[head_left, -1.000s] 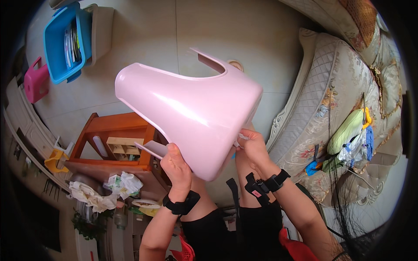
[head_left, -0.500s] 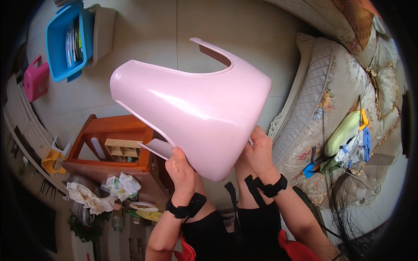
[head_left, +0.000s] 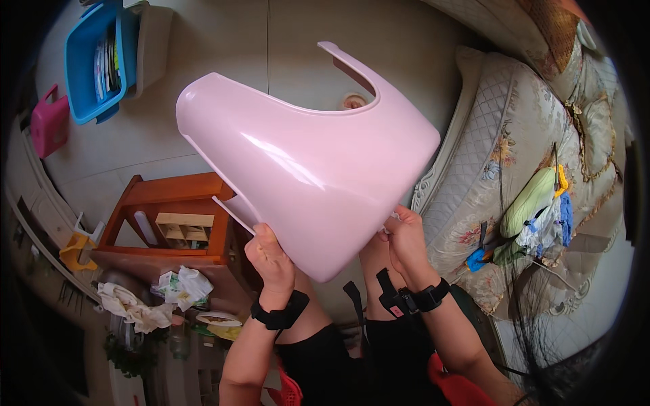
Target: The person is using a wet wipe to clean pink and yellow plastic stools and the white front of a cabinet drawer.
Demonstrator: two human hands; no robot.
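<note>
A glossy pink plastic stool (head_left: 298, 162) is held up tilted in front of me, with curved cut-outs between its legs. My left hand (head_left: 271, 260) is closed on its lower left edge, thumb on the outer face. At its lower right edge, my right hand (head_left: 408, 243) has bent fingers close against the stool. A small white crumpled piece (head_left: 394, 216) shows at those fingertips; its kind is unclear. The stool's inside and the right fingertips are mostly hidden. Both wrists carry black straps.
On the left stand a brown wooden cabinet (head_left: 162, 252), a blue bin (head_left: 81, 74) and a small magenta stool (head_left: 49, 125). A patterned sofa (head_left: 487, 176) with clothes (head_left: 542, 216) on it lines the right. Through the cut-out, a small round beige thing (head_left: 353, 101) shows on the floor.
The stool has shifted slightly right and tilted further, with its far leg higher in view. My right hand has moved a little down, and the white piece now shows. The round beige thing has come into sight.
</note>
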